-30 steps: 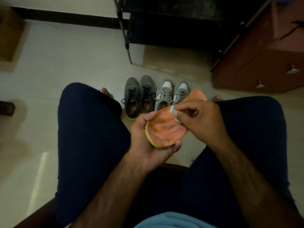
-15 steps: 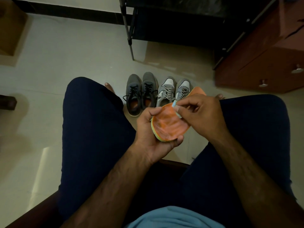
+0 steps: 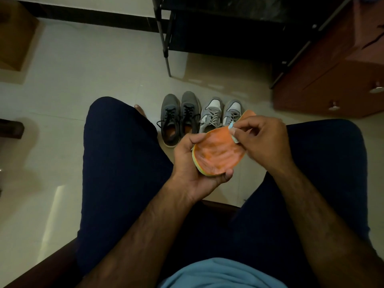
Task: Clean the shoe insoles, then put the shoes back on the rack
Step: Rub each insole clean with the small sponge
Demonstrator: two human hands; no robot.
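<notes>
Cleaning stage, head view: left hand (image 3: 191, 163) curls round orange insole (image 3: 218, 156), held between the knees; right hand (image 3: 264, 142) pinches small pale wipe (image 3: 231, 127) at its far edge. Dark grey pair (image 3: 180, 115) and light grey pair (image 3: 220, 113) stand on floor (image 3: 93, 69) near rack (image 3: 166, 38), unshelved. Versus earlier frame: pose nearly unchanged.

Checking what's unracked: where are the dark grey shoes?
The dark grey shoes stand on the floor mid head view, directly left of the light grey shoes.

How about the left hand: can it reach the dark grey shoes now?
Probably not yet: left hand grips the orange insole. Path to the dark grey shoes looks open.
</notes>
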